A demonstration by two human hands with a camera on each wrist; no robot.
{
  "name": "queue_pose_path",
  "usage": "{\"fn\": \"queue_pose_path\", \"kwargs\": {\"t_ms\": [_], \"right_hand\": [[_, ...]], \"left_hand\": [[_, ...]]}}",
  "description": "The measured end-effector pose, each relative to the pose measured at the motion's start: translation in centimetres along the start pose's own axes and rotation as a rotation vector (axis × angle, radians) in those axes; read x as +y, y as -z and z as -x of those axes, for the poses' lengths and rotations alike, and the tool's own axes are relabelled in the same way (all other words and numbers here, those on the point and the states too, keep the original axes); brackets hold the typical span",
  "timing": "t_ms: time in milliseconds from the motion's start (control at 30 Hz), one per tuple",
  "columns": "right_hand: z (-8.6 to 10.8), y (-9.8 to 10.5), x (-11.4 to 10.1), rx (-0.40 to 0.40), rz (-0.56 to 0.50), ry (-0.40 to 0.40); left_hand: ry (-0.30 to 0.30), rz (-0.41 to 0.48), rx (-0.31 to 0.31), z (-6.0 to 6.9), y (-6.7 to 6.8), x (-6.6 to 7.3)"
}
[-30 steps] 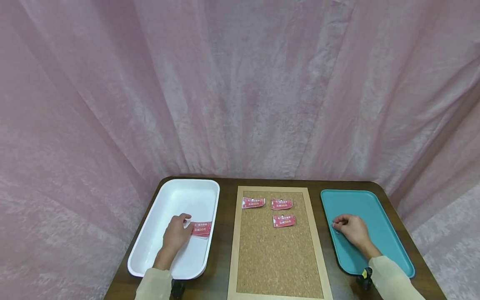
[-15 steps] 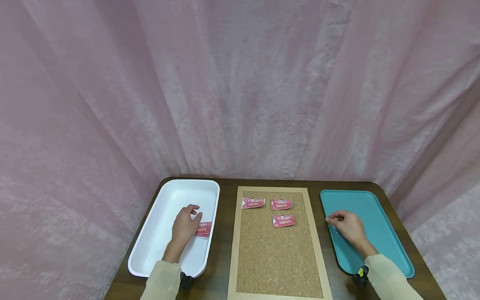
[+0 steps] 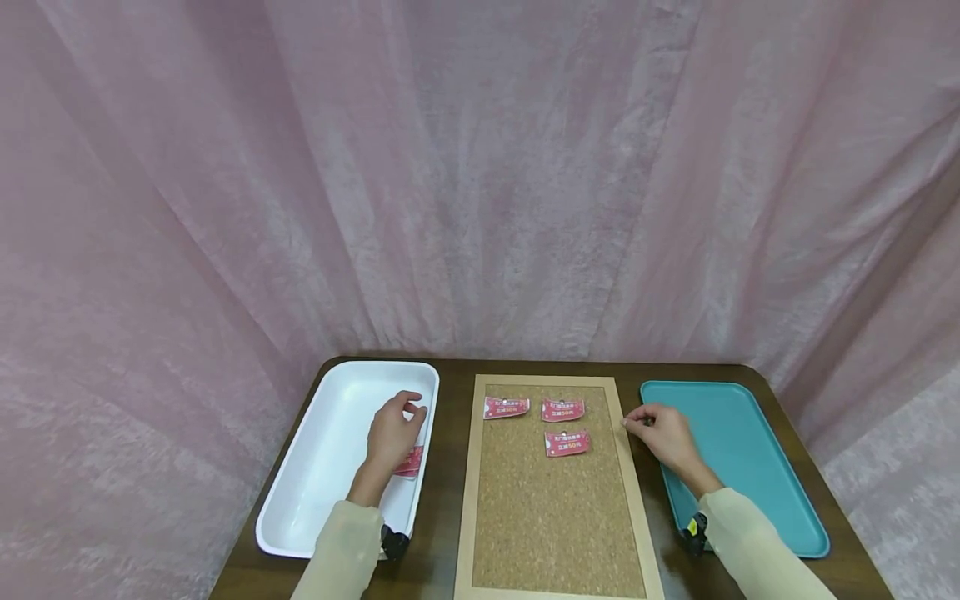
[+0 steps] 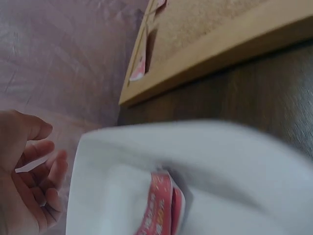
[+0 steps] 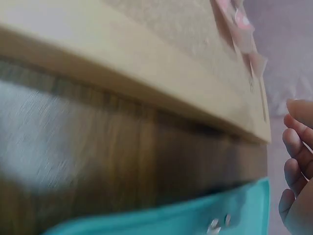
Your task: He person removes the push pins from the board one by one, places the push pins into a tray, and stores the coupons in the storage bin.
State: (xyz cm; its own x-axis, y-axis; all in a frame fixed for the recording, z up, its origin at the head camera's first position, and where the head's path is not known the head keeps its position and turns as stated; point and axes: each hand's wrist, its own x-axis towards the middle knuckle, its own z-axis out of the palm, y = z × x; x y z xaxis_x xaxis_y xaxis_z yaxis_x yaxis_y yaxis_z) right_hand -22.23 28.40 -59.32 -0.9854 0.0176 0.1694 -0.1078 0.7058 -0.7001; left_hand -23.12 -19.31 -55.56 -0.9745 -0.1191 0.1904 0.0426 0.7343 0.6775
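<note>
The left hand [image 3: 393, 432] is over the right side of a white tub [image 3: 303, 500] that is smooth, deep and round at the corners. Its thumb and fingertips are apart, and the fingers bend softly. A pale strip shows between them in the left wrist view, but I cannot tell what it is.

Red cards [image 4: 159, 208] lie in a small pile in the tub, near its right wall. They are thin and a bit bent, with pale edges and gold marks. The left hand hides part of them, so I cannot count them.

The right hand [image 3: 670, 435] is by the right edge of the board [image 3: 555, 525]. Its thumb and first finger look close together at the tips, but I cannot tell if something tiny is between them. The right wrist view cuts off most of this hand.

The board is bumpy, speckled cork with a flat, pale wood frame [image 3: 640, 517]. Three more cards [image 3: 567, 443] sit near its top, and their edges curl up. Some of their printing is too small to read.

A flat teal tray [image 3: 750, 458] holds little shiny bits [image 5: 213, 226], too blurry to name. The dark table [image 3: 442, 500] has wood grain. Behind it hangs a soft, pink, wrinkly curtain [image 3: 480, 167].
</note>
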Motion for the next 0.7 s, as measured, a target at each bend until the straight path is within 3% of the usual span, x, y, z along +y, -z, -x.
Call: {"fn": "queue_pose_path", "kwargs": {"t_ms": [267, 700], "right_hand": [[-1.2, -1.8, -1.9, -0.024, -0.028, 0.054], [-2.1, -3.6, -3.5, -0.034, -0.024, 0.090]], "left_hand": [[-0.030, 0.066, -0.060, -0.6, -1.0, 1.7], [-0.060, 0.089, -0.089, -0.4, -2.3, 3.4]]}}
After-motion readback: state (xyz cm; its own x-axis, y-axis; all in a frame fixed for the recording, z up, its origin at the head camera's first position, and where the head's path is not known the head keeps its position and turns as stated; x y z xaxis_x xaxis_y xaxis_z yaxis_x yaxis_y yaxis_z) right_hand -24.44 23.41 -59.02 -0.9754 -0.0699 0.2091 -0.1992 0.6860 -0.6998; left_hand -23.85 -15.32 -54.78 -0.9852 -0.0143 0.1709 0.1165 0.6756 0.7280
